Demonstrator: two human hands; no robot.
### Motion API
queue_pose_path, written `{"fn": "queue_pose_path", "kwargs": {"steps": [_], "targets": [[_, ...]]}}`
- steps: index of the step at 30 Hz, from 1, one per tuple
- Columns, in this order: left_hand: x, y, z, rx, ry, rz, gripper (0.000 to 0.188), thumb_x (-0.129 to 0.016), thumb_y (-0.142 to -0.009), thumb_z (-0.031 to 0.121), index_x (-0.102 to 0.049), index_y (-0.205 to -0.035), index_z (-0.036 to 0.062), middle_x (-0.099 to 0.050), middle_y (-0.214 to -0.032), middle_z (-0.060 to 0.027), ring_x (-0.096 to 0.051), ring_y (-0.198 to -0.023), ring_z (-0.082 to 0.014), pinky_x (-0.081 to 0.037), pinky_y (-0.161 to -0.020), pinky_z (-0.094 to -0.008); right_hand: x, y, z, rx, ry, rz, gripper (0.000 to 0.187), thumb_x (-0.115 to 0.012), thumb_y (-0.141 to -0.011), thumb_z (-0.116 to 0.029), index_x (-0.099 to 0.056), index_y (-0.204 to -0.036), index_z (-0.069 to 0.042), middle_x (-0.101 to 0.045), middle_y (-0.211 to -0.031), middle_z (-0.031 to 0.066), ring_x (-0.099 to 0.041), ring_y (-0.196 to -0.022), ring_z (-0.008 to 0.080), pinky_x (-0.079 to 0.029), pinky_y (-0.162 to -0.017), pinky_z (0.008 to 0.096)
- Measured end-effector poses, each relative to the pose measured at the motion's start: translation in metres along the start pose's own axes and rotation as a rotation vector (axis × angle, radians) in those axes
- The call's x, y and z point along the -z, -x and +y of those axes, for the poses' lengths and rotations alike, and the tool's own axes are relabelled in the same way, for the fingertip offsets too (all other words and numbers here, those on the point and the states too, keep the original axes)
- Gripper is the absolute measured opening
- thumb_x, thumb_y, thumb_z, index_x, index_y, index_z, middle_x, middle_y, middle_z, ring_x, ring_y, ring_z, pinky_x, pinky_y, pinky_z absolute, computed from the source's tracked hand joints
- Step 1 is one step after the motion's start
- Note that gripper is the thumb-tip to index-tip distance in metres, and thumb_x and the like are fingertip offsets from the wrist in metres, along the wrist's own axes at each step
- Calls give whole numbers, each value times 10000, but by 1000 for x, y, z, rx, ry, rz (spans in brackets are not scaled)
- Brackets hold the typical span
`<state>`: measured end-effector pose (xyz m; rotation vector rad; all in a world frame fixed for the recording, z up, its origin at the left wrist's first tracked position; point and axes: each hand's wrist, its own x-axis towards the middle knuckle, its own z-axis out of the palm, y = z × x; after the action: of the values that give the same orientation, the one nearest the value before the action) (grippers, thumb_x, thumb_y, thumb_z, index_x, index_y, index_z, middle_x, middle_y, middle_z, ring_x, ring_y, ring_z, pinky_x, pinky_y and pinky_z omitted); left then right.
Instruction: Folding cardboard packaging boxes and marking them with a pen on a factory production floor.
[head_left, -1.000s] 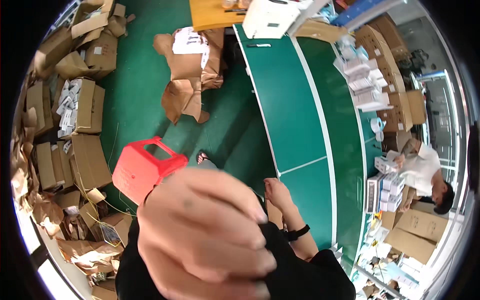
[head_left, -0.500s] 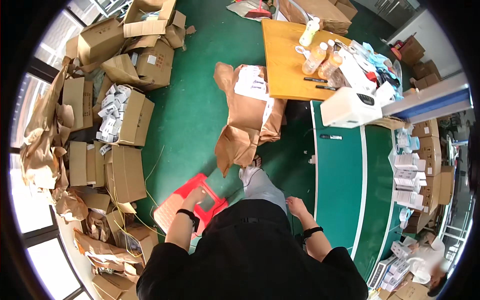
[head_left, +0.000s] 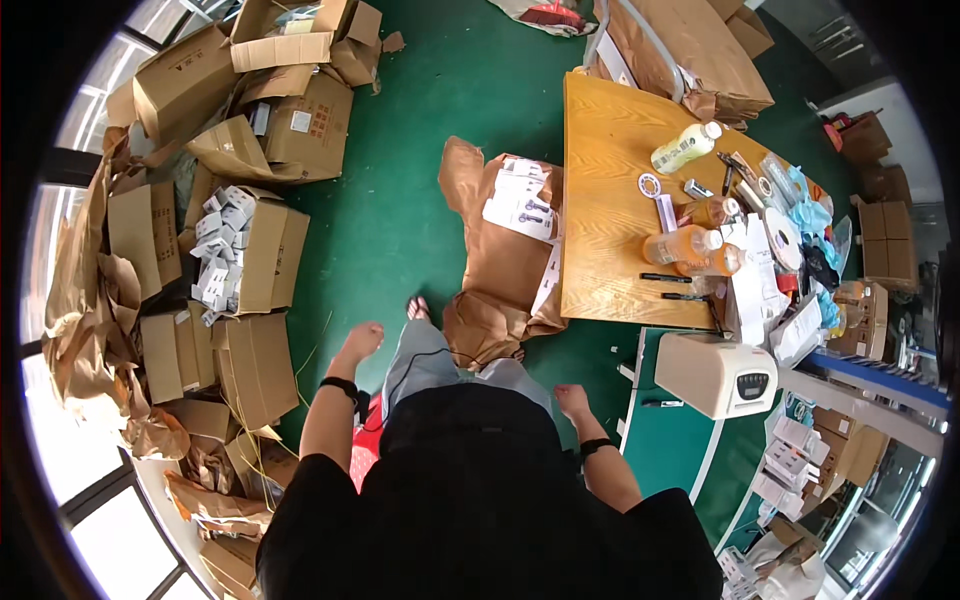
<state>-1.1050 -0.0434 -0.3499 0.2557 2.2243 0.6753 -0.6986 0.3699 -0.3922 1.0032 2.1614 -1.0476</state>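
Observation:
My left hand hangs over the green floor, its fingers curled into a loose fist, and nothing shows in it. Below it, part of a red plastic stool shows beside my left forearm, mostly covered by my body. On the other side my right hand is also curled closed beside my thigh, with no object visible in it. Ahead of my legs stands a package or box covered in brown paper, with printed white sheets on top. Neither hand touches it.
A wooden table with bottles, black markers and clutter stands ahead right. Beside it a white printer-like machine sits at the edge of a green table. Open cartons, some holding small white boxes, line the left side.
My left hand has moved forward, away from above the red stool. The stool now lies mostly behind my body, and my left foot has come into view. My right hand stays low at my side.

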Motion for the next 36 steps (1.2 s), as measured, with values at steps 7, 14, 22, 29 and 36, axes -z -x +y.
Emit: {"fn": "queue_pose_path", "kwargs": {"steps": [7,14,22,29,36], "targets": [[0,-288,89,-153,-244,-232,312,-591,-866,264,-747,-1033,52,-758,-992,-201,-725,-961,-377,-562,-836,-488,5,-83,-75,-111,-164,246,266,-658,-956,-291,-787,-1048,-77,-753,-1018,190,-725,-987,357,-576,-841,412],[-87,-494,127,-476,-475,77,387,-568,-933,304,-710,-1190,51,-728,-1116,-236,-693,-1079,-397,-542,-936,-454,-64,-191,-168,-248,-402,371,267,-621,-1008,-257,-729,-1102,-31,-732,-1021,173,-722,-961,336,-561,-861,389],[-170,-597,150,-265,444,-269,517,-726,-887,275,-610,-1289,-29,-677,-1195,-225,-643,-1130,-403,-518,-978,-463,-75,-435,-210,-547,-1040,370,457,-539,-1056,-440,-666,-1092,-3,-696,-1046,98,-699,-1001,229,-519,-845,330],[-219,-559,144,-410,120,-56,770,-809,-834,315,-480,-1437,-34,-580,-1354,-212,-567,-1245,-397,-467,-1058,-446,-21,-559,-239,-737,-1518,478,879,-637,-942,-628,-334,-1567,-90,-377,-1567,113,-353,-1478,276,-312,-1185,563],[-197,-584,166,-399,294,-86,906,-879,-758,351,-468,-1465,-39,-526,-1439,-227,-512,-1317,-397,-427,-1121,-443,-23,-571,-223,-636,-1771,426,868,-672,-915,-644,-363,-1577,-174,-410,-1570,73,-401,-1459,293,-300,-1202,591]]}}
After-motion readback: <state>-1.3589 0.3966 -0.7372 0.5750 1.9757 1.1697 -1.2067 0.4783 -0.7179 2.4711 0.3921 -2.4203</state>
